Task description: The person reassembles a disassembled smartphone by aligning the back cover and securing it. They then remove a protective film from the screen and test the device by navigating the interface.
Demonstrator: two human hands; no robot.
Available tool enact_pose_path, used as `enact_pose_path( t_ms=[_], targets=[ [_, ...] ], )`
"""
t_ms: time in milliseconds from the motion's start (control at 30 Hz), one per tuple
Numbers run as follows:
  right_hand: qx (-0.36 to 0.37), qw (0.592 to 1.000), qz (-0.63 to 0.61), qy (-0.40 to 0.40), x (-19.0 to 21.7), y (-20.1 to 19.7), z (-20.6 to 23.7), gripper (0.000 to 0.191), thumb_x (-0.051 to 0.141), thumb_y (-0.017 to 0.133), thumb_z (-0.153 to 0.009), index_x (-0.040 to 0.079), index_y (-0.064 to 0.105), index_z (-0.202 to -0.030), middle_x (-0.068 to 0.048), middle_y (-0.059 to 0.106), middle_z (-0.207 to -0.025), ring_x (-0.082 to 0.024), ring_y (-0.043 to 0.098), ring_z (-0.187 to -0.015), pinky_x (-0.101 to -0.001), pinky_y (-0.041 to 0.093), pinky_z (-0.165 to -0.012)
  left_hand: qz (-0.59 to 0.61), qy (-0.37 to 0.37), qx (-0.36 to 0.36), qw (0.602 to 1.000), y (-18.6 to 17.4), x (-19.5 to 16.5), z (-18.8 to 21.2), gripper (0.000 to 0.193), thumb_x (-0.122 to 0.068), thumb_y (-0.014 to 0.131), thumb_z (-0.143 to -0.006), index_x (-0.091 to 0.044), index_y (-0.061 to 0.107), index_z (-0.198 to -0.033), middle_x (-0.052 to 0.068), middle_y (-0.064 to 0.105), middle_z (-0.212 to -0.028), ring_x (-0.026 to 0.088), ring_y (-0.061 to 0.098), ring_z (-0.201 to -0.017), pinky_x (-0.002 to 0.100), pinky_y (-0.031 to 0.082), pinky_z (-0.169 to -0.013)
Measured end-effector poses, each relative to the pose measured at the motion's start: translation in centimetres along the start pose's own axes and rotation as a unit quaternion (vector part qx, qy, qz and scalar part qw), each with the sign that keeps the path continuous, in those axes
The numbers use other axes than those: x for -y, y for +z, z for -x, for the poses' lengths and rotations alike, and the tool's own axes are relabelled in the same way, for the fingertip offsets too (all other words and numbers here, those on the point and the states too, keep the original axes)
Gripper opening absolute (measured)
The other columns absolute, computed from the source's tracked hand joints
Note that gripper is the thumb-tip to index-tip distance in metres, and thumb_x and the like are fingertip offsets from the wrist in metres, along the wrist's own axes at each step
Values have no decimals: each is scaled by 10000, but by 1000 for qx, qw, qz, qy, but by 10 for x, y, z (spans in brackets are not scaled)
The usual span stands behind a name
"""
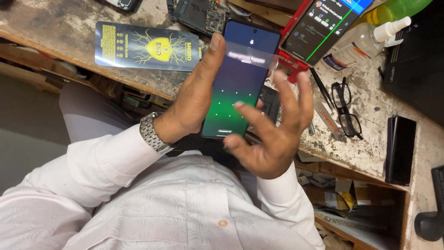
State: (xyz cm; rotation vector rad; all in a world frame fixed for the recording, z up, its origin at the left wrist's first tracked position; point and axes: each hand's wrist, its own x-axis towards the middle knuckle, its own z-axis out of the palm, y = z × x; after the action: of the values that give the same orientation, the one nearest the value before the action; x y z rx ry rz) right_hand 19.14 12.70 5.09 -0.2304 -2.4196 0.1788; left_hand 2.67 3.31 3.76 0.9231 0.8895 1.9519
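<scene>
Smartphone (240, 78), tall and dark-framed, screen lit in a blue-to-green wash with a grid of small white dots at mid-height and a small lock mark near the top. Held upright above the edge of the workbench (46, 28), screen toward the camera, glass apparently whole. Crossed near the top by a pale, translucent strip, too blurred to say what it is.

Clamped in the left hand (194, 102): thumb pressed along the near edge up by the top corner, remaining fingers wrapped behind and mostly hidden. Metal wristwatch (152, 134) just below that hand's wrist.

Right hand (273, 134) spread wide, fingers apart and gripping nothing, index fingertip hovering at the lower rows of dots, whether touching the glass or just above it cannot be told.

Judged as the dot-grid stage, with a fingertip poised over the pattern. Next touch seemingly in need of a steady hold from the left and one light, exact stroke from the index, other fingers kept off the glass.

Beyond the thumb, flat on the bench: a dark screen-protector packet (148, 46) with a yellow shield. Past the right fingertips: a second lit phone (323, 28) with a green line down its display, a clear spray bottle (365, 41), black tweezers (321, 85), black spectacles (347, 109). Well apart to the right, a dark slab-like device (400, 148).
</scene>
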Motion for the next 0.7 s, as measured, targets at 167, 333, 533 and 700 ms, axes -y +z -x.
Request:
enact_pose_path(
  t_ms=[167,333,533,700],
  targets=[
    [-50,996,-13,67,-3,-5,1,705,711,455,-1050,91,701,-1281,-154,388,-1652,-371,255,-1564,-529,211,-1273,36,-60,-15,997,1,0,1,887,-779,310,-1000,-27,537,-1412,148,695,-1146,213,763,-886,344,681,-752],
    [-62,996,-11,68,-3,-9,3,712,701,446,-1040,80,682,-1295,-156,408,-1643,-361,310,-1556,-521,240,-1270,37,-64,-15,997,1,-3,5,862,-724,276,-1053,4,568,-1412,170,704,-1203,231,747,-902,347,653,-786],
    [-77,994,-26,78,-5,-10,3,712,711,442,-1045,89,664,-1309,-166,414,-1575,-370,330,-1540,-532,252,-1306,-3,-85,0,996,0,-2,8,875,-705,244,-992,-6,565,-1410,181,735,-1151,224,768,-901,340,676,-784],
    [-74,994,-31,80,-6,-13,3,712,714,460,-1044,85,658,-1313,-177,415,-1572,-365,351,-1530,-505,262,-1266,53,-100,6,994,0,2,9,864,-714,260,-1002,-15,510,-1445,191,716,-1163,237,756,-919,359,670,-787]
  ],
)
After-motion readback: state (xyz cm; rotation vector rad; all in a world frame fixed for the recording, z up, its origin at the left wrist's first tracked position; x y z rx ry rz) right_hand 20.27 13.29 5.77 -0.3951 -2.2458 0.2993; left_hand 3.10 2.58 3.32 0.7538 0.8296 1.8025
